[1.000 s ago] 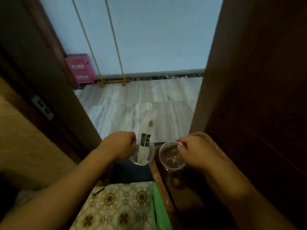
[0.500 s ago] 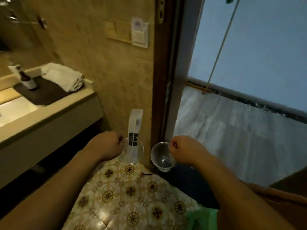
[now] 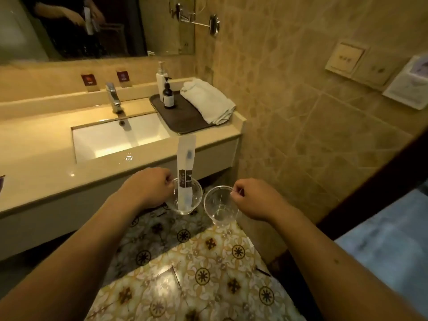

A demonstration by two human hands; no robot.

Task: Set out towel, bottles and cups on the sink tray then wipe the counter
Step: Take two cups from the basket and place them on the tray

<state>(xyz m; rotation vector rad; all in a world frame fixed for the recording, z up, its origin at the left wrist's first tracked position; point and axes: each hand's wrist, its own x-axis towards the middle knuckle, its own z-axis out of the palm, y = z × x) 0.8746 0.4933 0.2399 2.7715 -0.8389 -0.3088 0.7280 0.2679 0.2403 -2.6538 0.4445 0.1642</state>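
Observation:
My left hand (image 3: pixel 148 189) grips the rim of a clear plastic cup (image 3: pixel 194 200) that holds a wrapped toothbrush (image 3: pixel 186 163) standing upright. My right hand (image 3: pixel 254 200) pinches the rim of a second clear cup (image 3: pixel 218 208), which is empty. Both cups hang in the air in front of the counter (image 3: pixel 46 172). On the counter's right end lies a dark tray (image 3: pixel 185 119) with a rolled white towel (image 3: pixel 208 101), a dark pump bottle (image 3: pixel 168 95) and, behind it, a white pump bottle (image 3: pixel 160 78).
A white sink basin (image 3: pixel 115 137) with a chrome tap (image 3: pixel 113 97) sits left of the tray. A mirror (image 3: pixel 92 26) spans the wall above. The tiled wall (image 3: pixel 301 112) stands to the right, with switches (image 3: pixel 345 59). Patterned floor tiles (image 3: pixel 196 274) lie below my arms.
My view has swung left from the doorway to the sink counter. Both hands have kept their cups and come closer to the counter's front edge.

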